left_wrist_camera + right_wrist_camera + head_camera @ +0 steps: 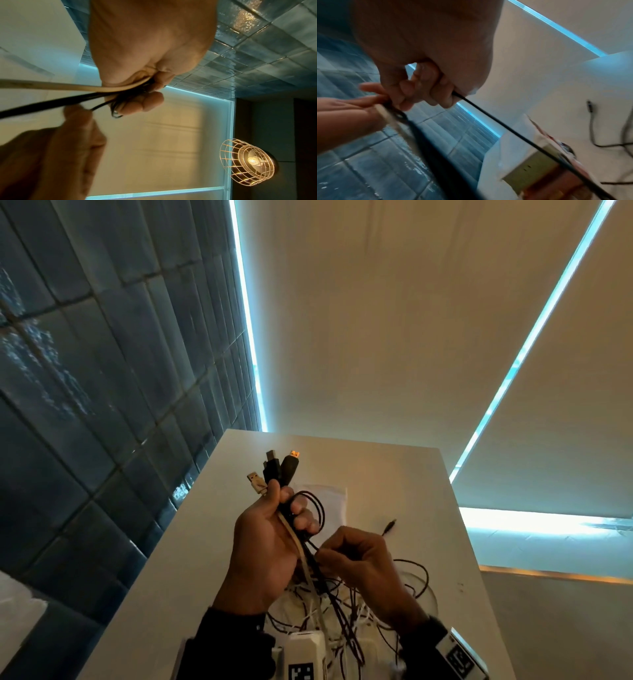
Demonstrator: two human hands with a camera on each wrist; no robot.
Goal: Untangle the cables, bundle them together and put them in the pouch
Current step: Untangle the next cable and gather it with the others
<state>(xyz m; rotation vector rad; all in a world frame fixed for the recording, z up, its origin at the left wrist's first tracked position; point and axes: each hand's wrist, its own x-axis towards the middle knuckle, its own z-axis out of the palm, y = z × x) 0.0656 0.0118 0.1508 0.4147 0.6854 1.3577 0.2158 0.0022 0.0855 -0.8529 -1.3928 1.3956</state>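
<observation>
1. Left hand (263, 546) raised over the worktop (411, 484), fingers (301, 508) curled round a bunch of cables (310, 563)
2. Four plug ends stick up above that fist: beige USB (256, 481), two black plugs (272, 465), one plug with an orange-lit tip (291, 465)
3. Left wrist view: flat beige cable (68, 86) and black cables (42, 106) run out of the closed left hand (145, 47) side by side
4. Right hand (366, 566) just beside the left, fingers pinching a thin black cable (505, 129) that runs taut down from the fingertips (443, 97)
5. A thin dark loop (318, 508) arcs out past the left fingers and back into the bunch
6. Rest of the cables, dark and white, lie in a tangled heap (342, 611) on the worktop under both hands
7. One loose black plug end (390, 525) lies on the worktop beyond the right hand
8. White flat item (325, 494) on the worktop behind the hands, could be the pouch, cannot tell
9. Dark sleeves on both wrists, white tagged camera units (305, 655) strapped there
10. Blue tiled wall (85, 405) to the left, wire cage lamp (248, 162) lit in the left wrist view
</observation>
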